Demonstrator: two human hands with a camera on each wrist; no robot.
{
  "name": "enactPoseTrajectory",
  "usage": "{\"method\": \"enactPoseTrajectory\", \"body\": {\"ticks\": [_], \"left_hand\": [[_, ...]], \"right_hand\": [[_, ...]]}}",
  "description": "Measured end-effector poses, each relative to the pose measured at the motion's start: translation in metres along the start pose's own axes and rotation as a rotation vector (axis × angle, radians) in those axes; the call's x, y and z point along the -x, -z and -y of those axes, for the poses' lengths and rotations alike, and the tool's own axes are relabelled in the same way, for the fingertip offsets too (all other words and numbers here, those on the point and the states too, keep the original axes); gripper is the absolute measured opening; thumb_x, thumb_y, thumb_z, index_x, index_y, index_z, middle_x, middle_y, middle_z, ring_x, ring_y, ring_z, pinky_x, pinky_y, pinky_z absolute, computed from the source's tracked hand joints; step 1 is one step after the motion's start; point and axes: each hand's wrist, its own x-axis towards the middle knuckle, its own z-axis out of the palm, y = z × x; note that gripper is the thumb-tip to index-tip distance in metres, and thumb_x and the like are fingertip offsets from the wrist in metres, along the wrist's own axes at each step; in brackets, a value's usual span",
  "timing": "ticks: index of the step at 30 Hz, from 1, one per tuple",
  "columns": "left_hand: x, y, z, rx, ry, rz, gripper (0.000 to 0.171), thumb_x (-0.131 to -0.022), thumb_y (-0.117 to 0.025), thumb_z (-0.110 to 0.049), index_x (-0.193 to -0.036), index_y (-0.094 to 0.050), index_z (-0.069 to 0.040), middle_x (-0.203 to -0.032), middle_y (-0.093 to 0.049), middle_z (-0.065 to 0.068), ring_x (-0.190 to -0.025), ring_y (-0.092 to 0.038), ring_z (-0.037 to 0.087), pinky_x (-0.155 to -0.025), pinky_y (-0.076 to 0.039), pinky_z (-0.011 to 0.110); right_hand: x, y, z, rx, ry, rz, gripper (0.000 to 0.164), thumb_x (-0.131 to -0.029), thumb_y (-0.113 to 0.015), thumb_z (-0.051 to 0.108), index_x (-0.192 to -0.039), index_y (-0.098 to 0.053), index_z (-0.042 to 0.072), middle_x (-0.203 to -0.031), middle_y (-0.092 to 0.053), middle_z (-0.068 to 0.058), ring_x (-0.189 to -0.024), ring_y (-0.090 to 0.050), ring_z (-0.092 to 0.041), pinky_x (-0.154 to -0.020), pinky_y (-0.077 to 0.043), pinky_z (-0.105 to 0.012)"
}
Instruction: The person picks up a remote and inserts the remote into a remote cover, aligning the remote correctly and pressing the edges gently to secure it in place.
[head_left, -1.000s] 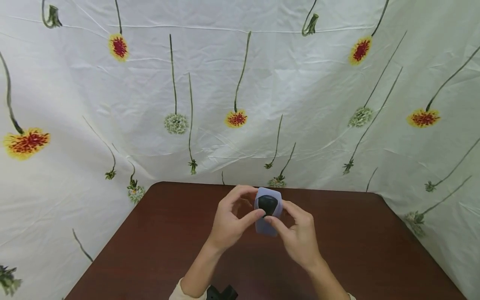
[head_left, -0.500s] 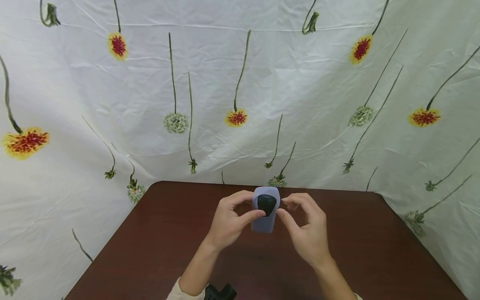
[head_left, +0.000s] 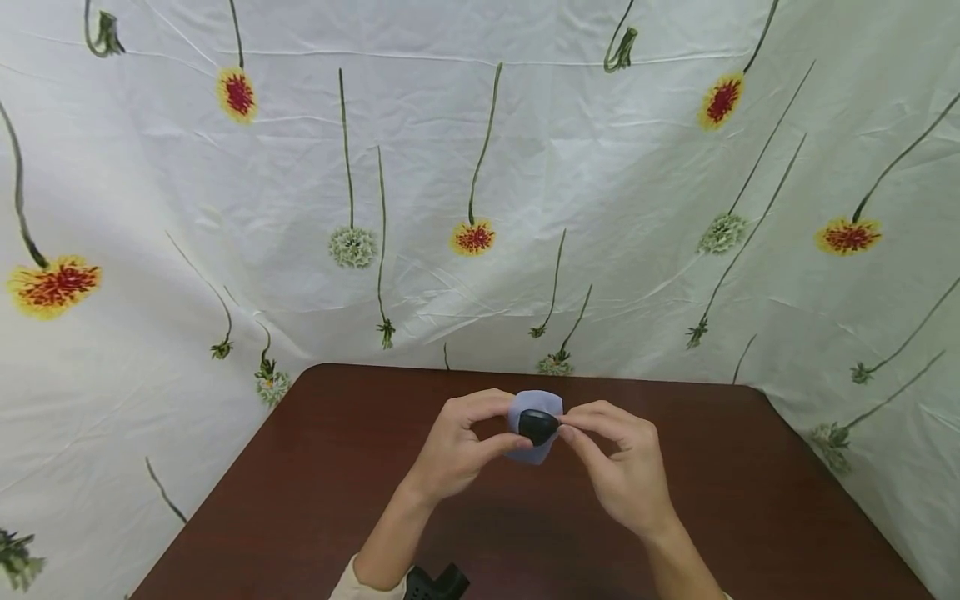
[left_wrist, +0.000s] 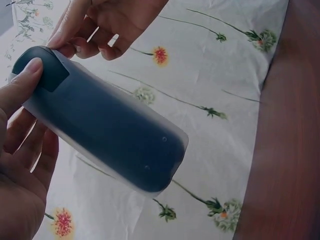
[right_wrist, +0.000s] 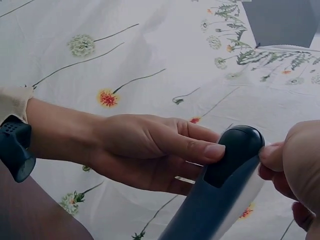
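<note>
Both hands hold up a translucent blue bottle [left_wrist: 110, 122] with a dark, rounded cap [right_wrist: 239, 147] at one end. In the head view the bottle [head_left: 535, 402] appears above the table, its cap [head_left: 537, 427] turned toward me. My left hand [head_left: 459, 446] grips the capped end from the left, thumb pressed on the cap and the other fingers behind the bottle. From the other side, my right hand [head_left: 624, 458] pinches at the cap's right edge with thumb and forefinger. Its remaining fingers curl loosely, as the left wrist view shows.
A dark red-brown table [head_left: 337, 475] lies beneath the hands. Behind it hangs a white cloth [head_left: 420, 125] printed with flowers. A black wrist device [head_left: 435, 582] sits by the left sleeve [head_left: 367, 581]. A grey panel [right_wrist: 282, 22] shows at the right wrist view's top corner.
My right hand let go of the bottle's side, drew back rightward, then closed thumb and forefinger at the cap's edge. The bottle has tipped, looking shorter in the head view.
</note>
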Motion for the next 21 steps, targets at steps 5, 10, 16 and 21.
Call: {"method": "enactPoseTrajectory", "body": {"ticks": [5,10,16,21], "left_hand": [[-0.001,-0.001,0.000,-0.031,-0.021,0.003,0.034,-0.082,-0.083,0.005,-0.115,-0.076,0.001,-0.109,-0.073,0.007,-0.103,-0.069,0.024,-0.089,-0.057,0.040],[-0.001,-0.004,0.001,-0.119,-0.055,-0.003,0.035,-0.084,-0.083,0.002,-0.118,-0.076,-0.001,-0.109,-0.072,0.004,-0.100,-0.068,0.020,-0.083,-0.058,0.036],[-0.002,-0.006,0.001,-0.206,-0.089,-0.014,0.034,-0.085,-0.084,-0.002,-0.118,-0.076,-0.004,-0.108,-0.072,0.003,-0.098,-0.068,0.017,-0.082,-0.057,0.033],[-0.002,-0.006,0.001,-0.244,-0.074,-0.028,0.031,-0.086,-0.084,-0.004,-0.115,-0.077,-0.006,-0.107,-0.073,0.003,-0.098,-0.069,0.016,-0.083,-0.057,0.032]], "right_hand": [[-0.001,-0.007,0.001,0.124,0.065,-0.070,0.024,-0.085,-0.074,-0.016,-0.094,-0.077,0.006,-0.092,-0.072,-0.001,-0.085,-0.069,-0.018,-0.079,-0.052,-0.021],[0.000,-0.014,-0.001,0.191,0.118,-0.169,0.022,-0.086,-0.071,-0.017,-0.092,-0.073,0.004,-0.091,-0.070,-0.001,-0.083,-0.067,-0.018,-0.080,-0.052,-0.022],[0.001,-0.020,-0.004,0.238,0.151,-0.258,0.023,-0.083,-0.071,-0.020,-0.090,-0.072,0.001,-0.090,-0.070,-0.005,-0.082,-0.066,-0.020,-0.079,-0.052,-0.024],[0.001,-0.021,-0.005,0.266,0.178,-0.273,0.022,-0.082,-0.071,-0.020,-0.090,-0.071,0.000,-0.089,-0.069,-0.007,-0.082,-0.064,-0.022,-0.078,-0.050,-0.022]]}}
